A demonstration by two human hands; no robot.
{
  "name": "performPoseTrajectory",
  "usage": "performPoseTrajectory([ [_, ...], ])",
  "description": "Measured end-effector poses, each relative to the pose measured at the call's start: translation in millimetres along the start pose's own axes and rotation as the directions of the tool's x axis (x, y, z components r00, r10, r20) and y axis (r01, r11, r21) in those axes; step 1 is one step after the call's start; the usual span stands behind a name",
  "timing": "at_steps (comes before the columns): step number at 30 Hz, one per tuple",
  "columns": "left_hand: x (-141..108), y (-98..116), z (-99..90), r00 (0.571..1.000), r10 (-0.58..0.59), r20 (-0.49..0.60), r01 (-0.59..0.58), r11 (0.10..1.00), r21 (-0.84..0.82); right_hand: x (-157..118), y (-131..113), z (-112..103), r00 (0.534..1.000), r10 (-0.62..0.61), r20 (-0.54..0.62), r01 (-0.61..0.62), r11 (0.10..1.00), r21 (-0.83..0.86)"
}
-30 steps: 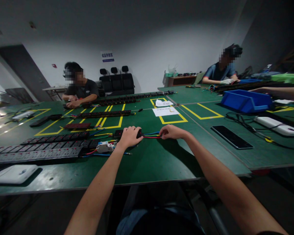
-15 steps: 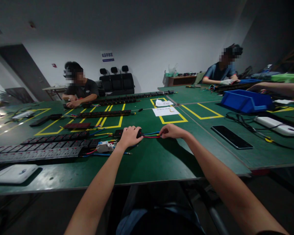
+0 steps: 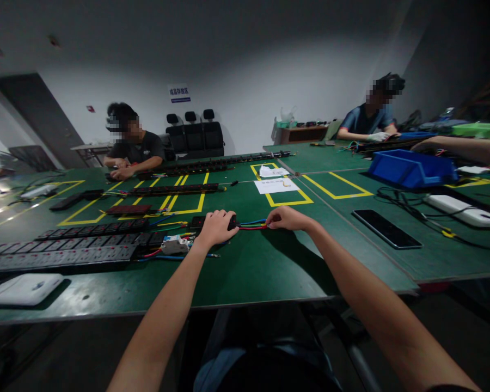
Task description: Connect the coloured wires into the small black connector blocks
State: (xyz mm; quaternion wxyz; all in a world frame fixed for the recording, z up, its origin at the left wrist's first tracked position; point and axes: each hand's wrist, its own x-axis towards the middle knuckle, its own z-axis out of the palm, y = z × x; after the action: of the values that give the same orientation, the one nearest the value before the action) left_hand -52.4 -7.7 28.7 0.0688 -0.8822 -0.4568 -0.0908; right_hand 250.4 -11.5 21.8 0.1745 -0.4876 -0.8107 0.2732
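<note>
My left hand [image 3: 218,227] is closed over a black socket module [image 3: 197,221] on the green table, hiding most of it. Red, blue and green wires [image 3: 251,227] run out of the module to the right. Their far ends are pinched in the fingers of my right hand [image 3: 286,219], which covers the tips. Left of my hands lie long black socket strips [image 3: 65,253] with rows of outlets. A grey-white circuit breaker [image 3: 175,244] with red and blue leads sits at the end of one strip.
A phone [image 3: 387,228], a white power bank [image 3: 465,210] with black cables and a blue bin [image 3: 410,167] are on the right. Paper sheets [image 3: 276,185] lie ahead on yellow-taped outlines. Another white device [image 3: 24,289] rests front left. Two co-workers sit across the table; another person's arm reaches in at right.
</note>
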Motion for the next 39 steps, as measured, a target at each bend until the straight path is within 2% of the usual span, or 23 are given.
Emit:
performPoseTrajectory([
  [8, 0.3, 0.3, -0.2, 1.000, 0.004, 0.004, -0.004, 1.000, -0.003, -0.9, 1.8, 2.4, 0.998, 0.020, 0.064, -0.025, 0.997, 0.073],
  [19, -0.3, 0.0, 1.0, 1.000, 0.000, -0.012, 0.000, 1.000, 0.018, 3.0, 8.1, 7.3, 0.999, 0.020, 0.036, -0.024, 0.993, 0.116],
  [34, -0.1, 0.4, -0.3, 1.000, 0.003, -0.003, -0.003, 1.000, -0.002, -0.3, 0.7, 2.1, 1.000, 0.003, 0.002, -0.003, 1.000, -0.005],
  [39, 0.0, -0.1, -0.7, 1.000, 0.004, 0.003, -0.004, 1.000, -0.010, -0.5, 1.6, 2.2, 1.000, -0.002, 0.029, 0.001, 1.000, 0.016],
])
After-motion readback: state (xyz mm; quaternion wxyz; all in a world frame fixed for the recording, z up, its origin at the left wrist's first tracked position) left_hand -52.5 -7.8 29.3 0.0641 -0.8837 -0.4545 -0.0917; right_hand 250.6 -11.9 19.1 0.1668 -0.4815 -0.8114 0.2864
